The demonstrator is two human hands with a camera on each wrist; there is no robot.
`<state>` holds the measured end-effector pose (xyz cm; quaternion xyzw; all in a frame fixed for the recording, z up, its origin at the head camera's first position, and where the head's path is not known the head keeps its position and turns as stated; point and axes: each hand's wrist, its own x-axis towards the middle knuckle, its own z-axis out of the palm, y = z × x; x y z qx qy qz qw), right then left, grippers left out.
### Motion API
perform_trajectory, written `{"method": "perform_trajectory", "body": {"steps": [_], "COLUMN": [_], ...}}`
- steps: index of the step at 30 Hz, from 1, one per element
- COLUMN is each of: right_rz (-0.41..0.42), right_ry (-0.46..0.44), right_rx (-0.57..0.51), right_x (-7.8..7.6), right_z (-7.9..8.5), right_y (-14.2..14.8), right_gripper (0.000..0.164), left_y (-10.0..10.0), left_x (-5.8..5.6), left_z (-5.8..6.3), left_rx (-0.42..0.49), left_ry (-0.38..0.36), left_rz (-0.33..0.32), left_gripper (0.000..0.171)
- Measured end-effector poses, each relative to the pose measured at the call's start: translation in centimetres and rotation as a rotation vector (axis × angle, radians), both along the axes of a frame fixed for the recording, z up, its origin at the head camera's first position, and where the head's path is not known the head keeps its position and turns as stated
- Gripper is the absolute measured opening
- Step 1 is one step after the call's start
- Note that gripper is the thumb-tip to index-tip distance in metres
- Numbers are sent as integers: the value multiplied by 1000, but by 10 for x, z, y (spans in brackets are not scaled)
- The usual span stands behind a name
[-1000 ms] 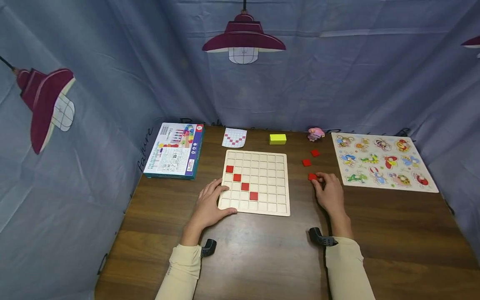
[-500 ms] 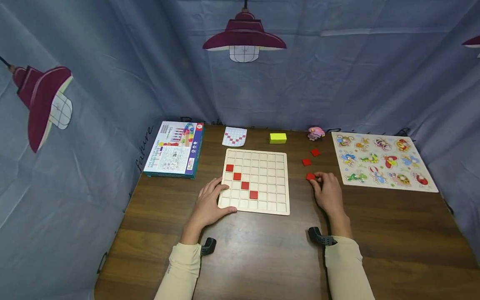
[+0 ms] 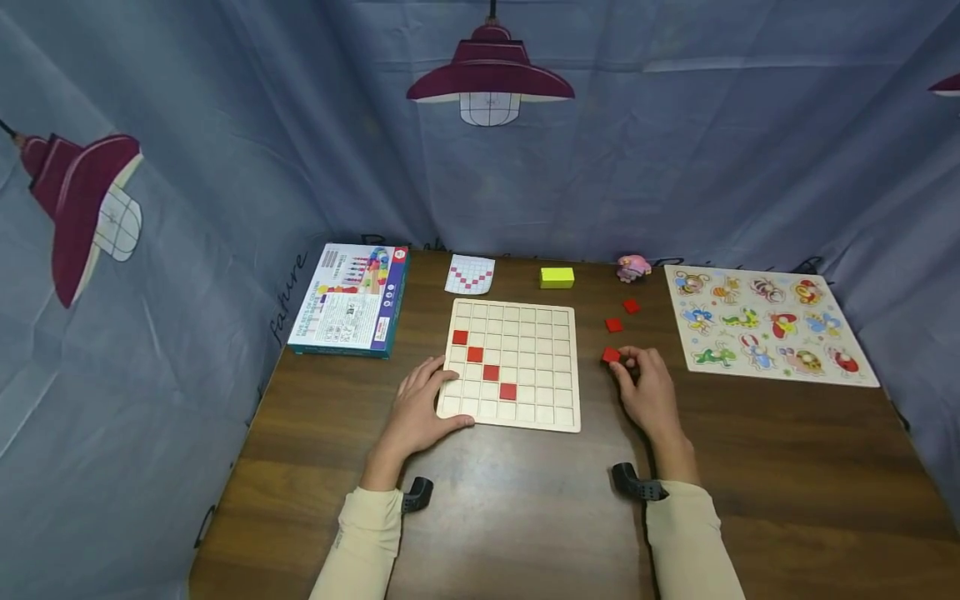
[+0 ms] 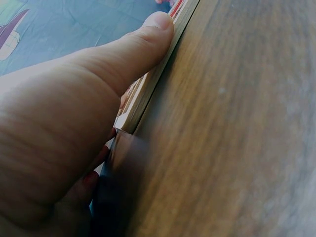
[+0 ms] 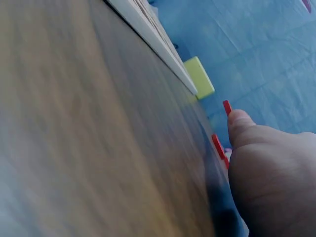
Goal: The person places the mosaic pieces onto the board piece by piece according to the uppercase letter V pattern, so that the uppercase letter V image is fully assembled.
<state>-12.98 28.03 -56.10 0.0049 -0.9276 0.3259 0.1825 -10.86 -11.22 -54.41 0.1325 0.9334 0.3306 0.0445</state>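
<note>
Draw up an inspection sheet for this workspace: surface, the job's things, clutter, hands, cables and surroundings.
Surface: brown wood-grain table.
Job's things: wooden grid board with four red squares in a diagonal; two loose red squares to its right; pattern card beyond it.
Clutter: boxed set, yellow block, pink figure, insect picture board.
Hands: left hand touches the grid board's left edge; right hand pinches one more red square.
Cables: dark line beside the right sleeve; cable or shadow, cannot tell.
Surroundings: blue curtain bearing lamp pictures and lettering.
</note>
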Motion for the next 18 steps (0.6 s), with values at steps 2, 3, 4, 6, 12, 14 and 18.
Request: {"method": "perform_trajectory", "body": {"steps": [2,3,4,6,12,14,18], "right_rz": [8,16,23,38,89,99,120], "right_ry": [11,11,10,2,-13,-26,-44], "right_rx": [-8,-11,-10,-6,-5,-10,-13], "right_x": [0,0,1,2,6,7,8], "right_z": [1,2,2,3,6,6,7], "right_y": [-5,-8,-10,-16,-31,-36,-45], "right_gripper": [27,27,27,28,29,29,29], "left_y": [0,0,0,0,0,0,0], "left_x": [0,0,0,0,1,1,1], "left_z": [1,1,1,1,0,-1,-1], "left_rx": [7,9,12,15,7,5,0], "left_ry": [7,5,6,2,-5,0,-1], "left_rz": [0,0,1,3,6,4,-2], "left_gripper": [78,78,78,78,78,78,78]}}
